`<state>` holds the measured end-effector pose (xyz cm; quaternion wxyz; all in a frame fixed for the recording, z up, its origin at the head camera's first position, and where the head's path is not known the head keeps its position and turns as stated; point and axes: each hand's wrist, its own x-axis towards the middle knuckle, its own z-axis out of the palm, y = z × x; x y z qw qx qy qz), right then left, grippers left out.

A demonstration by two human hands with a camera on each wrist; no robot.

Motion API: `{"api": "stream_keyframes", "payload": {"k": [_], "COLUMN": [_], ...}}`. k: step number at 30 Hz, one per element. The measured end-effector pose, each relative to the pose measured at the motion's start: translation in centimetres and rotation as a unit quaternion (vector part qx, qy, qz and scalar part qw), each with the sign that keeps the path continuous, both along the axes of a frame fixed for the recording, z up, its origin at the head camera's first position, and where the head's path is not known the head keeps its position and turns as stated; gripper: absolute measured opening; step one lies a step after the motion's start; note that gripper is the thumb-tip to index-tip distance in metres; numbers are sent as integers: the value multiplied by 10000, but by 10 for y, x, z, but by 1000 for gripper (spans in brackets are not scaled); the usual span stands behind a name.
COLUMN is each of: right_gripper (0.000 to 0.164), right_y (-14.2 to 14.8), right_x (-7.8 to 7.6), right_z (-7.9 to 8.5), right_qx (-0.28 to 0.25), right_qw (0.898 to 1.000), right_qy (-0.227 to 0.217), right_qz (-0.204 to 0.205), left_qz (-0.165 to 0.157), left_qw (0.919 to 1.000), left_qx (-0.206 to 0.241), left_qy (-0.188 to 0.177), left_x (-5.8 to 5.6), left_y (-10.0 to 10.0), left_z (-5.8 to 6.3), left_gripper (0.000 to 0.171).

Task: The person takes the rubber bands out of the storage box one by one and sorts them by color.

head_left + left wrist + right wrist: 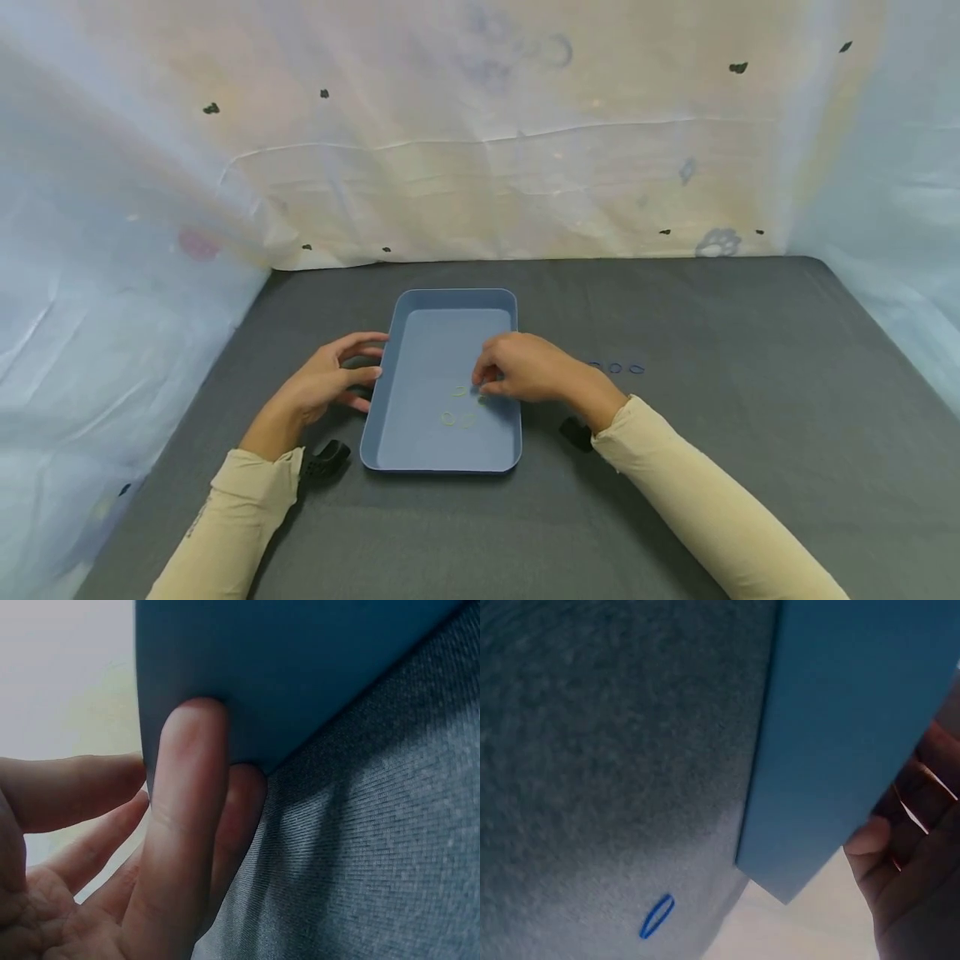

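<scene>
At the left, the person's left hand [322, 382] rests its fingertips and thumb against the outside of the left wall of a shallow blue tray [420, 346]; the fingers are extended and loosely bent, steadying more than gripping. A black wrist device [327, 460] sits below that hand, close to the tray's lower left corner. If the fingers push unevenly there, the tray could slide or turn on the grey tablecloth [420, 533] and shift whatever lies inside.

In the tray's lower half lie thin yellowish-green loops [447, 418], probably rubber bands, at least four and faint against the blue. Being so light and flat, they could be nudged out of place or slip from a pinch.

The right hand [525, 367] reaches over the tray's right wall, fingers curled down toward the thumb just beside the upper loops. Its fingertips are partly hidden, so I cannot tell whether they hold one. Lifting away carelessly, it might drag a neighbouring loop along or knock the rim.

Farther right, three dark blue loops [615, 367] lie in a row on the cloth, near the right forearm; a low sweep of that arm could scatter them.
</scene>
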<state>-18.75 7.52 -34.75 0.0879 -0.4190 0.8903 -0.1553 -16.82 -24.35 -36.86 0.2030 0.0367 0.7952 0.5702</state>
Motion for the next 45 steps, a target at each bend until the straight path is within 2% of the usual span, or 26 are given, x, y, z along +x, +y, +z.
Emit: {"api": "stream_keyframes", "payload": {"k": [18, 25, 35, 45], "right_gripper": [7, 2, 13, 9], "right_y": [-5, -4, -5, -5], "right_x": [-9, -7, -5, -2], "right_z": [-13, -13, -11, -12], "right_qx": [73, 235, 512, 384], "right_qw": [9996, 9994, 9952, 9969], "right_qy": [-218, 7, 426, 474], "right_qz": [143, 265, 721, 491], "left_qz": [95, 85, 55, 72], "left_qw": [10000, 10000, 10000, 10000], "left_qx": [-10, -26, 41, -19], "left_qy": [2, 3, 43, 56], "left_x": [1, 0, 1, 1], "left_y": [2, 1, 1, 1], "left_z": [-1, -2, 0, -1], "left_gripper": [59, 59, 59, 59]}}
